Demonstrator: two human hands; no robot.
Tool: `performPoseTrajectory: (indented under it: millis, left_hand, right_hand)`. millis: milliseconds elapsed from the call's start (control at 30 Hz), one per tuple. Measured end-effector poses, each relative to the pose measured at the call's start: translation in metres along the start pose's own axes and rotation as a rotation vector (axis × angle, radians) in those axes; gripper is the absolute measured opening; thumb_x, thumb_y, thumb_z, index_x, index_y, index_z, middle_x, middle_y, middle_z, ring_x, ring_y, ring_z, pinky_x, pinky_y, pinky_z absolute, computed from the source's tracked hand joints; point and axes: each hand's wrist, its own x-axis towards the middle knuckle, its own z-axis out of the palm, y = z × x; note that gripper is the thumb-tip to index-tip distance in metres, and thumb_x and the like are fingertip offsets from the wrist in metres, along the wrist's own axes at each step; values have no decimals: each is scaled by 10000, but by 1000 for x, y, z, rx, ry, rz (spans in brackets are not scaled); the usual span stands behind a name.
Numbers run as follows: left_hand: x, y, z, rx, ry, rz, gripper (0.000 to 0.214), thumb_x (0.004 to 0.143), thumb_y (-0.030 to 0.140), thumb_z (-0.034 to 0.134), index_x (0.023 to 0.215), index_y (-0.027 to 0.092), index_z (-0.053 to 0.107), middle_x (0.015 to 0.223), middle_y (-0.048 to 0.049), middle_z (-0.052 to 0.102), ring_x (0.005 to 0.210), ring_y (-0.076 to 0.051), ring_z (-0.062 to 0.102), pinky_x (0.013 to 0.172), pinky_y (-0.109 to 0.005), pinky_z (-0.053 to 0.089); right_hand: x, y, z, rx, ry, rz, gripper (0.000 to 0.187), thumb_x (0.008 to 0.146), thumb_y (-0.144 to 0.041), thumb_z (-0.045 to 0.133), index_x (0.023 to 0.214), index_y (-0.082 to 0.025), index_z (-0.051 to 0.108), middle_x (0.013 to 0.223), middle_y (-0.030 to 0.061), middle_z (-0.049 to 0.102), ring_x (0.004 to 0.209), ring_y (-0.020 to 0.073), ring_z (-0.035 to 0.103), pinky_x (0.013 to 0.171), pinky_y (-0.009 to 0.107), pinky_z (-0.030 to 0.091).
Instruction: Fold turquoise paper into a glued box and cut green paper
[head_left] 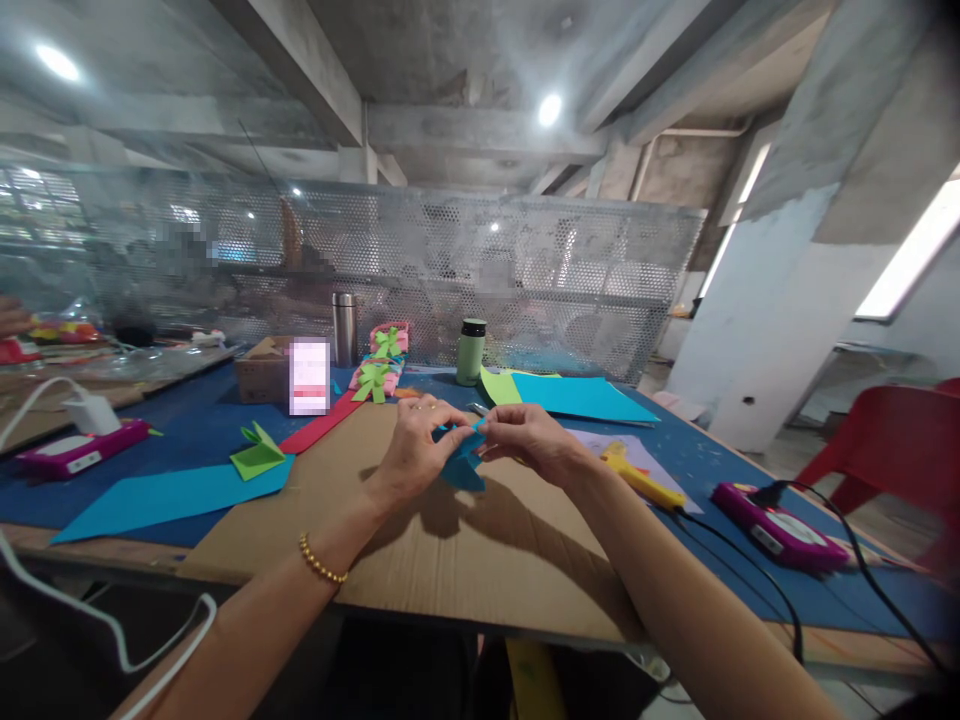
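Note:
Above a sheet of brown cardboard (390, 550), both of my hands pinch a small piece of folded blue paper (463, 470). My left hand (420, 440) grips it from the left, thumb and fingers closed. From the right, my right hand (529, 438) holds its upper edge between thumb and fingertips. The fingers partly hide the paper, so its full shape cannot be made out. To the right, a yellow hot glue gun (645, 480) lies on a pale purple sheet (675, 468). A folded green paper piece (257, 452) rests on a blue paper strip (172, 497) to the left.
Pink pieces with green bows (377, 380), a steel flask (345, 330), a green bottle (470, 352) and a cardboard box (262, 370) stand behind. Blue sheets (585, 397) lie at the back right. Purple power strips (780, 525) with trailing cords sit at both sides.

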Motion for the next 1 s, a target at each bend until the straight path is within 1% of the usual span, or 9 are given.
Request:
performPoseTrajectory:
  millis: [67,133,267,367,467,600,733,867,1000]
  left_hand:
    - [0,-1,1,1,9,0,76,896,258,673,828,245,705,830,-14,728,861,-220,621,863,-447,399]
    - [0,-3,1,-9,21,2,75,900,266,668,837,243,702,830,-13,725,867,-221,618,870,-448,398]
    - [1,-3,0,-25,47,-14,84,896,258,667,817,240,688,824,-13,720,881,-226,625,883,-448,403]
    - [2,-1,-2,-23,59,-29,85,889,246,668,806,238,684,823,-10,720,871,-223,630,885,-443,410]
    - [2,1,-4,-7,69,-50,80,880,240,672,800,232,683,833,-11,725,878,-223,637,896,-444,412]
    - [3,3,-5,7,60,-75,67,884,244,661,822,233,685,848,-7,732,895,-213,645,929,-436,413]
    - [3,1,-3,16,66,-79,70,891,235,652,827,227,680,854,-12,740,907,-216,651,916,-437,414]
    - [2,-1,-1,43,70,-88,66,887,238,660,824,233,678,866,-14,748,927,-225,658,907,-442,416]
    - [1,1,-1,58,49,-90,50,890,227,659,848,229,687,898,-25,754,924,-224,657,899,-436,417]
  right_hand:
    - [0,-2,-2,-122,59,-83,328,643,-422,860,653,-153,673,644,23,688,614,116,611,636,260,471]
    - [-1,-4,-2,-197,81,-153,311,666,-430,839,653,-158,689,640,19,680,618,112,585,621,255,440]
    - [-4,-8,0,-237,66,-215,307,741,-468,775,733,-166,722,653,24,682,640,123,593,632,266,439]
    - [-3,-8,5,-221,93,-285,325,768,-483,747,712,-170,681,647,17,663,620,123,598,610,266,446]
    - [-3,-7,9,-225,167,-442,287,784,-450,740,757,-179,648,687,6,653,617,122,598,598,268,460]
    - [-8,-7,14,-436,225,-620,184,843,-367,699,894,-191,675,719,5,663,679,134,613,635,274,469]
    - [-11,-5,17,-583,207,-676,145,859,-332,689,932,-207,696,767,20,685,717,149,620,681,286,488]
    - [-10,-4,18,-622,205,-694,116,856,-296,678,922,-202,692,777,28,686,713,154,614,677,292,494]
    - [-9,-5,17,-633,183,-662,100,847,-269,667,912,-197,692,782,31,700,716,151,625,677,282,500]
